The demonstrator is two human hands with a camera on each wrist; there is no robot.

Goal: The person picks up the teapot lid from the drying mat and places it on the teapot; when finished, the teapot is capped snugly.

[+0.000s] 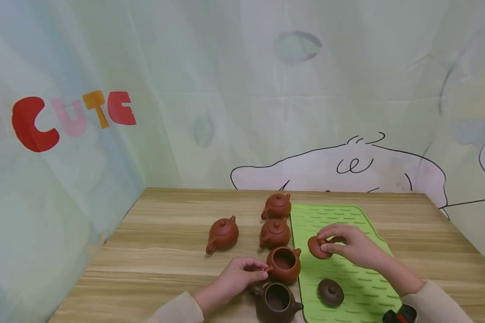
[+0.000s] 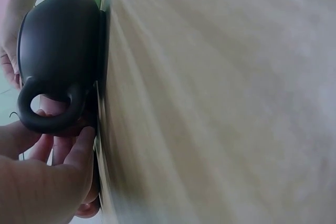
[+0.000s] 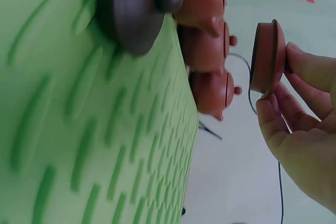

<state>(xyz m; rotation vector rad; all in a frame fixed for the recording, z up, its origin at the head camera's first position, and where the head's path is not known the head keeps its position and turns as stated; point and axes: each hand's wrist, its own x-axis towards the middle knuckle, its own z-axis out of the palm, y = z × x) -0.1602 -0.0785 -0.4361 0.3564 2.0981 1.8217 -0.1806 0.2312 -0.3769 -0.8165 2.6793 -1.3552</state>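
My left hand [image 1: 242, 277] pinches the handle of an uncovered reddish-brown teapot [image 1: 290, 272], which sits at the left edge of the green mat. Over the mat, my right hand [image 1: 353, 244] holds a reddish-brown teapot lid [image 1: 314, 247] by its knob, tilted and raised. In the right wrist view the lid [image 3: 265, 59] stands edge-on between thumb and fingers. Just in front of the uncovered pot is a dark brown teapot [image 1: 270, 309], also without a lid; its loop handle [image 2: 50, 127] overlaps my left fingers in the left wrist view.
A dark lid [image 1: 332, 294] lies on the green mat [image 1: 347, 273]. Beyond the uncovered pots stand two lidded reddish teapots, one nearer [image 1: 278, 233] and one farther [image 1: 279, 205]. Another lidded teapot [image 1: 223, 233] sits to the left on the wooden table [image 1: 153, 251].
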